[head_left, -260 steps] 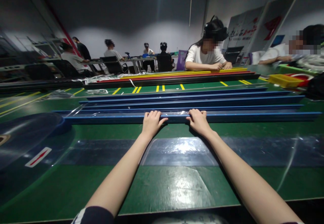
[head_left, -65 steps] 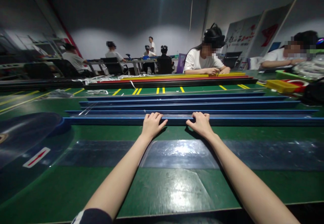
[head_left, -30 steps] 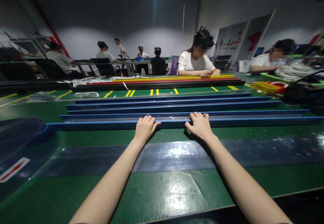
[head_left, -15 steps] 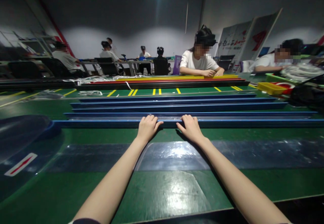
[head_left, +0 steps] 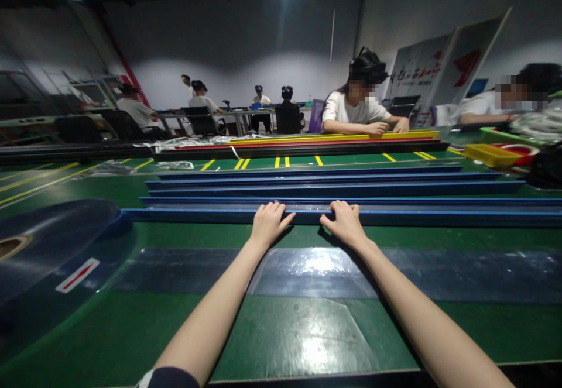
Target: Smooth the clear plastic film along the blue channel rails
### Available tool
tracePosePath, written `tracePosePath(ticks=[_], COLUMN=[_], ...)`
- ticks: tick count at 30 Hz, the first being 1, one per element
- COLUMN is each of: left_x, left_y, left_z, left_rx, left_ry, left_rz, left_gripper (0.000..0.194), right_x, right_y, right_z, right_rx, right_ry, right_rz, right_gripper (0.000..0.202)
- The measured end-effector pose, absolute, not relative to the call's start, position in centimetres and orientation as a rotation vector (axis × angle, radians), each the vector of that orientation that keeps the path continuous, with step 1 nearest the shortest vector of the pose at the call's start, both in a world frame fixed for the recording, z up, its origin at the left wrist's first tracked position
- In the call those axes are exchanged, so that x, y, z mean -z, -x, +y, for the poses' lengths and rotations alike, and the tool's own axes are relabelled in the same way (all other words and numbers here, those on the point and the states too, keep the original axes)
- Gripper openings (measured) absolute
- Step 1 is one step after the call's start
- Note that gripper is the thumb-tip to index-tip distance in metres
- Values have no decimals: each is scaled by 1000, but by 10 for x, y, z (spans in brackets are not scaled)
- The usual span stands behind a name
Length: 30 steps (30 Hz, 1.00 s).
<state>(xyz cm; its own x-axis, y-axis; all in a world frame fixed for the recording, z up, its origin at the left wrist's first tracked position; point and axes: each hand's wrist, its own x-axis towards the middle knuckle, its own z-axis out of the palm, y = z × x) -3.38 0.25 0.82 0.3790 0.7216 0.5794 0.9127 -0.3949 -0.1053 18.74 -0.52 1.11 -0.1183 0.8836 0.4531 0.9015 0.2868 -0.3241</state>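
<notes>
A long blue plastic channel strip (head_left: 219, 215) lies across the green table in front of me. My left hand (head_left: 268, 224) grips it, with the fingers over its top edge and the thumb along the near side. A short way to the right, my right hand (head_left: 346, 224) has the same hold on this strip. Between the two thumbs a stretch of the strip shows bare. Several more blue strips (head_left: 333, 188) lie parallel just beyond it. Nearer to me, under my forearms, a flat band of clear plastic film (head_left: 184, 271) runs across the table.
At left sits a large roll of clear plastic (head_left: 57, 224) with a red-arrow label. Yellow, red and black strips (head_left: 298, 150) lie farther back, where a co-worker (head_left: 360, 107) leans over them. A yellow tray (head_left: 489, 154) stands at the right.
My view has turned a little left, so more of the roll shows. Both hands keep their hold on the blue strip. The co-worker's hands across the table have moved apart.
</notes>
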Motion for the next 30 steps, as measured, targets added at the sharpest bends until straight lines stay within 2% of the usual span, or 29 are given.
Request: tracePosePath(ticks=[9,14,21,30], left_x=[-9,-7,-5,-4], left_y=[33,31,31,30], left_z=[1,1,3,4], left_rx=[598,585,612,616], left_ry=[2209,2196,2190,2193], left_rz=[-1393,-1387,-1383,-1384], left_gripper=[38,32,31,32], right_x=[-18,-23,-20,-6], right_y=[-228,-226,-218,-193], right_z=[-7,-10,-16,-15], right_rx=[35,153,412,273], right_ry=[1797,1849,1723,1456], right_rz=[-2021,-2095,-2167,-2243], right_gripper=[23,24,22,19])
